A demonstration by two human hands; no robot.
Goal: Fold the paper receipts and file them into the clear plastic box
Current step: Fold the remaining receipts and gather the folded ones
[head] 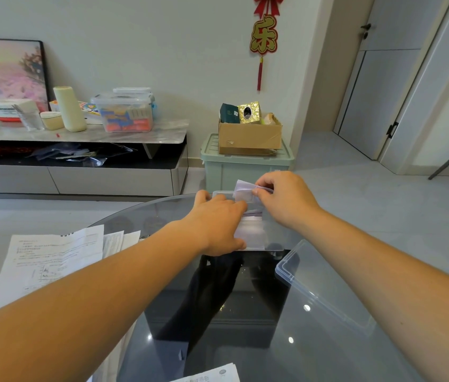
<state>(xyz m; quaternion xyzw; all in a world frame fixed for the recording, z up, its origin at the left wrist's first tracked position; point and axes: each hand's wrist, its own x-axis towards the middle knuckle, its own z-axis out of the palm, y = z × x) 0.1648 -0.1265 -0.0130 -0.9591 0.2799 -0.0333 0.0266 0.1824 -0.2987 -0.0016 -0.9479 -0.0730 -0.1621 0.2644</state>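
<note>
Folded receipt sat pinched in our right hand above the clear plastic box; our left hand pressed filed receipts flat, probably to clear a slot.

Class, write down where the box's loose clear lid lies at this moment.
In the head view, the lid lies flat on the glass table, at the right, just near-right of the open clear plastic box.
</note>
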